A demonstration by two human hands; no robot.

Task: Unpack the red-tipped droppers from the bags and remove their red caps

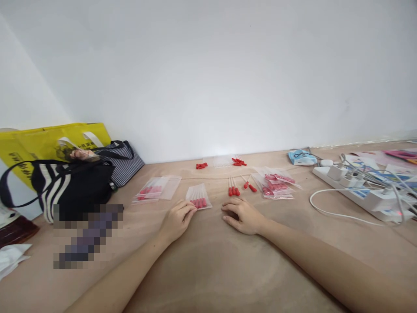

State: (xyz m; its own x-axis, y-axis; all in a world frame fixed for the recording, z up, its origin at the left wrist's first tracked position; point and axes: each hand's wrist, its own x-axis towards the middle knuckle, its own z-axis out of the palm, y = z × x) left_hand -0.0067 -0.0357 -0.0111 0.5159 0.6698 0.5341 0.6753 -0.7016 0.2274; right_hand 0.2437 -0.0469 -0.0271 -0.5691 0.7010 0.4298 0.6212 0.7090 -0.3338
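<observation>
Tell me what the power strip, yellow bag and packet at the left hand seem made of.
Power strip: hard white plastic, by its smooth, moulded shell.
Yellow bag: perhaps coated fabric or paper, by its smooth, printed face.
Packet: clear plastic film; contents show through.

A broad, plain wall (pixel 208 78) in pale grey-white fills the upper part of the view. At the left, a second pale wall (pixel 22 74) meets it at a corner, seen as a slanting line running down from the upper left. A faint smudge (pixel 347 103) marks the main wall toward the right. Below, a tan-brown counter (pixel 182 278) reaches to the wall's foot and spreads across the foreground, its smooth surface showing cloudy, soft-edged tones. Along the right part of the joint, the wall's lower edge (pixel 368 143) looks rough and whitish. Light is soft and diffuse, brightest low on the wall near the middle.
</observation>
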